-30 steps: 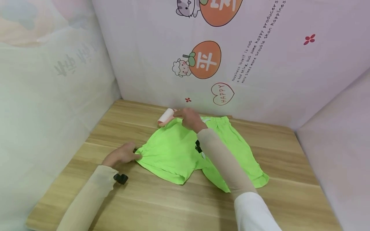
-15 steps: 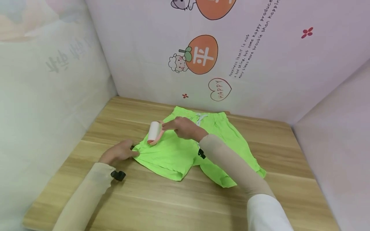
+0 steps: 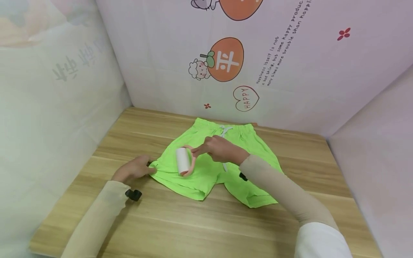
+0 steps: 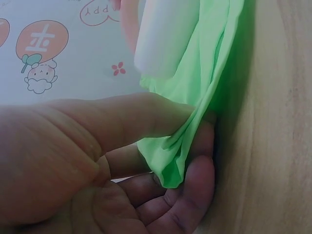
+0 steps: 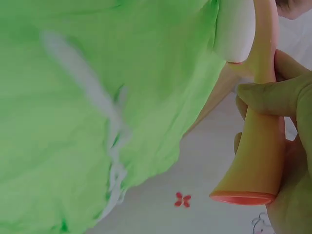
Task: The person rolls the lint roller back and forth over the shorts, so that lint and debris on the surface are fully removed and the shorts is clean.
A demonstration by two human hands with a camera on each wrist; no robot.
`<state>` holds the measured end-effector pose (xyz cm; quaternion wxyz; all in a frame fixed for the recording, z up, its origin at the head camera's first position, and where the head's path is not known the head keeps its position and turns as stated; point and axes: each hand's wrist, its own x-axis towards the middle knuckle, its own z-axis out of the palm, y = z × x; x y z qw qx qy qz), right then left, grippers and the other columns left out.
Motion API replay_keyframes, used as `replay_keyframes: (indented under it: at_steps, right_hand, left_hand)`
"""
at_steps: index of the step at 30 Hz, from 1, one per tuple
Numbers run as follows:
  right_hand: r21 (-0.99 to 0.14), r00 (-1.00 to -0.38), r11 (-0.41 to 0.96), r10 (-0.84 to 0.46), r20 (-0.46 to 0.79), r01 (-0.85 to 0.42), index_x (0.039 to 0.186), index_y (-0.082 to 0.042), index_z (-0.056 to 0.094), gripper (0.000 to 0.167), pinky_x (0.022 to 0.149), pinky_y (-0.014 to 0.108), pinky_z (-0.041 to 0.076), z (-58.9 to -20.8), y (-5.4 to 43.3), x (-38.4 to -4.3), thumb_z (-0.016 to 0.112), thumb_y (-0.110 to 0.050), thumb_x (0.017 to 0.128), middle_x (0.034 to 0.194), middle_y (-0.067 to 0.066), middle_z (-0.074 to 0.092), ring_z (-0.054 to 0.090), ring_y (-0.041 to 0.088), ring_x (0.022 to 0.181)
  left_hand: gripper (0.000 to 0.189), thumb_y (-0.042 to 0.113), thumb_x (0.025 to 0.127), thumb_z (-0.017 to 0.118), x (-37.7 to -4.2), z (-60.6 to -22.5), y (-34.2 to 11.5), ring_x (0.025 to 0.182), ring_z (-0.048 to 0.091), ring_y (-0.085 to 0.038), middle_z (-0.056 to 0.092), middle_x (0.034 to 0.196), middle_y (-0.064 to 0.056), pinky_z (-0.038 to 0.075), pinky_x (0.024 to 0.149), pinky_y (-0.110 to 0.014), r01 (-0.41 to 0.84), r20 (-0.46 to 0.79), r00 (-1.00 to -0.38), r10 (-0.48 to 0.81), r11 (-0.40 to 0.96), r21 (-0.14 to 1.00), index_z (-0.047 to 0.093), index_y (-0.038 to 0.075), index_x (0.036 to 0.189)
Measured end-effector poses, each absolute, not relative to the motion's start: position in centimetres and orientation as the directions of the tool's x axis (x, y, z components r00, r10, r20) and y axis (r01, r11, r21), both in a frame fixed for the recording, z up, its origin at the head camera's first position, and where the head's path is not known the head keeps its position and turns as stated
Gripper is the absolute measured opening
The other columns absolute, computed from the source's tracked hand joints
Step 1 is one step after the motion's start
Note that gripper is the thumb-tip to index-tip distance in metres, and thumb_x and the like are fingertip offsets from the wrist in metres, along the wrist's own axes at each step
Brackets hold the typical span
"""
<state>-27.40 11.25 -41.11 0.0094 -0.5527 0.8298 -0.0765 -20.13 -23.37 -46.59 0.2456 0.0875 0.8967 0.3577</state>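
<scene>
Bright green shorts [image 3: 206, 157] with a white drawstring [image 3: 224, 131] lie spread on the wooden table, waistband toward the back wall. At their left edge, my left hand [image 3: 134, 168] pinches a gathered fold of cloth between thumb and fingers, which the left wrist view shows close up. My right hand [image 3: 222, 148] grips the pink handle [image 5: 258, 141] of a lint roller [image 3: 183, 161]. Its white cylinder rests on the left leg of the shorts, a short way right of my left hand. In the right wrist view, thumb and fingers wrap the handle.
The wooden table [image 3: 180, 229] extends in front of the shorts and to both sides. A printed white wall covering [image 3: 161, 64] rises directly behind the table, with more white sheeting [image 3: 58, 125] at the left and right.
My right hand has brought the lint roller from the waistband's far left corner down to the shorts' left edge, then rightward onto the leg. My left hand keeps its pinch.
</scene>
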Motion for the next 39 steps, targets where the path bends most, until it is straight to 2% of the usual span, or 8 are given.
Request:
replay_keyframes:
  at_steps: [4,8,11,16,23,29,35,39]
  right_hand:
    - [-0.126,-0.429,0.419,-0.901,0.066,-0.899,0.129,-0.025,0.077,0.069,0.063,0.025,0.043,-40.7,14.6,-27.2,0.055,0.025,0.086,0.129,-0.010,0.075,0.062,0.016,0.077]
    - [-0.126,-0.485,0.475,-0.873,0.058,-0.871,0.128,-0.025,0.078,0.069,0.064,0.025,0.044,-40.5,17.9,-26.6,0.057,0.025,0.085,0.124,-0.009,0.077,0.062,0.016,0.078]
    - [-0.124,-0.522,0.513,-0.851,0.059,-0.850,0.125,-0.026,0.079,0.070,0.062,0.025,0.042,-40.2,20.3,-26.1,0.059,0.027,0.083,0.121,-0.008,0.078,0.061,0.016,0.076]
    - [-0.126,-0.543,0.531,-0.833,0.106,-0.838,0.120,-0.022,0.081,0.069,0.060,0.024,0.041,-40.0,24.2,-25.5,0.060,0.029,0.079,0.119,-0.004,0.080,0.055,0.013,0.069]
    - [-0.163,-0.588,0.565,-0.788,0.182,-0.809,0.116,-0.016,0.083,0.073,0.058,0.022,0.033,-40.4,29.7,-24.4,0.054,0.036,0.073,0.115,0.000,0.080,0.030,0.006,0.064]
    - [-0.173,-0.680,0.658,-0.715,0.161,-0.733,0.115,-0.015,0.083,0.070,0.059,0.021,0.031,-40.5,34.8,-22.4,0.053,0.032,0.075,0.121,-0.001,0.079,0.031,0.002,0.066]
    - [-0.170,-0.738,0.718,-0.656,0.160,-0.675,0.120,-0.016,0.081,0.072,0.054,0.019,0.025,-40.2,39.8,-20.3,0.055,0.032,0.073,0.120,0.004,0.079,0.016,-0.003,0.064]
    - [-0.123,-0.777,0.768,-0.612,0.148,-0.628,0.122,-0.018,0.081,0.074,0.055,0.018,0.026,-39.7,42.3,-18.6,0.055,0.032,0.073,0.117,0.001,0.080,0.021,-0.004,0.065]
  left_hand:
    - [0.046,0.013,0.099,0.064,-20.1,-46.5,-23.2,0.085,0.049,-0.020,0.062,0.117,-0.014,0.042,0.076,-0.032,-0.014,-0.374,-0.867,0.331,0.733,0.680,0.061,-0.007,0.141]
    - [0.012,0.012,0.098,0.064,-20.1,-46.3,-23.1,0.071,0.045,-0.016,0.053,0.083,-0.004,0.039,0.065,-0.029,-0.025,-0.383,-0.869,0.314,0.744,0.667,0.065,0.002,0.093]
    - [0.027,0.012,0.097,0.063,-20.0,-46.3,-23.1,0.063,0.040,-0.014,0.041,0.071,0.002,0.036,0.059,-0.028,-0.030,-0.390,-0.867,0.309,0.750,0.661,0.047,0.013,0.075]
    - [0.022,0.011,0.098,0.063,-19.9,-46.4,-23.1,0.063,0.040,-0.014,0.039,0.071,0.003,0.036,0.059,-0.028,-0.024,-0.387,-0.864,0.322,0.741,0.671,0.052,0.013,0.079]
    - [0.023,0.014,0.098,0.064,-19.8,-46.3,-23.0,0.066,0.041,-0.016,0.040,0.076,0.000,0.037,0.061,-0.030,-0.057,-0.402,-0.869,0.287,0.750,0.659,0.048,0.012,0.083]
    - [0.024,0.016,0.098,0.064,-19.8,-46.4,-23.0,0.066,0.042,-0.016,0.043,0.076,-0.001,0.037,0.061,-0.030,-0.062,-0.414,-0.867,0.279,0.762,0.645,0.047,0.012,0.082]
    - [0.023,0.018,0.099,0.063,-19.9,-46.4,-23.1,0.065,0.041,-0.015,0.043,0.076,0.000,0.038,0.060,-0.029,-0.054,-0.422,-0.861,0.283,0.774,0.631,0.049,0.013,0.083]
    - [0.023,0.016,0.099,0.063,-19.9,-46.3,-22.9,0.064,0.041,-0.014,0.042,0.073,0.001,0.037,0.059,-0.029,-0.048,-0.413,-0.863,0.293,0.764,0.643,0.050,0.013,0.080]
